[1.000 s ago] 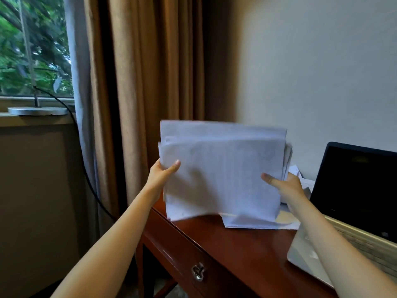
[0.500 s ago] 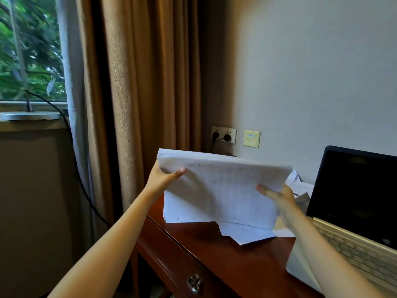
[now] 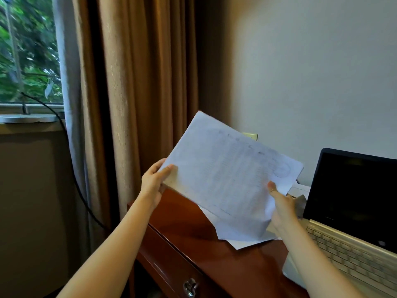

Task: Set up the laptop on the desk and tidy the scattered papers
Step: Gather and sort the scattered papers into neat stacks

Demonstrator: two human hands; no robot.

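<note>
A stack of white printed papers [image 3: 225, 179] is held above the left end of the wooden desk [image 3: 193, 229], turned so one corner points up. My left hand [image 3: 153, 181] grips its left corner, thumb on top. My right hand [image 3: 281, 207] holds its lower right edge with the thumb on the top sheet. More loose sheets [image 3: 247, 241] lie on the desk under the stack. An open laptop [image 3: 352, 211] with a dark screen and pale keyboard stands at the right.
Brown curtains [image 3: 137, 93] hang behind the desk's left end, beside a window [image 3: 28, 52] with a cable running down from the sill. A wall plate [image 3: 251, 135] peeks over the papers. The desk has a drawer with a metal pull [image 3: 190, 287].
The paper stack has rotated clockwise, its left corner swinging up, and now hides the wall sockets. Both hands keep their hold; my right hand has dropped lower.
</note>
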